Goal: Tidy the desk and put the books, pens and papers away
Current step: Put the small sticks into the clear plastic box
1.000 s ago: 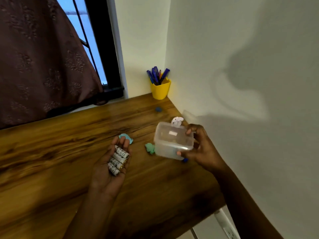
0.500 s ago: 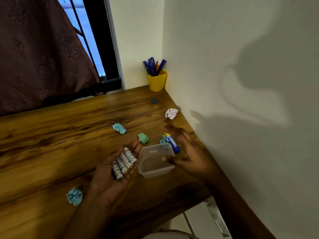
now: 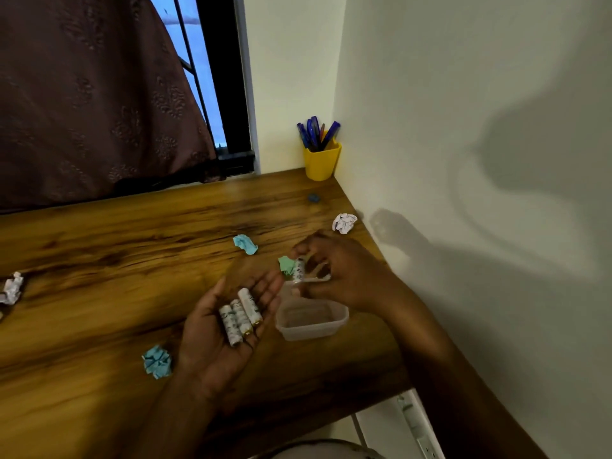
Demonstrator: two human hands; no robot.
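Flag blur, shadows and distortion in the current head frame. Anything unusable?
Head view: right hand and the battery it pinches are motion-smeared; left hand and its three batteries read sharp; hard shadows of head and arm fall on the side wall; window frame leans, wide-angle perspective; dim warm light, no glare on the desk. Usable.

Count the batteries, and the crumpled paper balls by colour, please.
White cylindrical batteries: 4, three on the left hand, one pinched in the right hand
White crumpled paper balls: 2
Light blue crumpled paper balls: 2
Green crumpled paper ball: 1
Total: 9
Small dark blue blob by the yellow cup: unclear, not counted.
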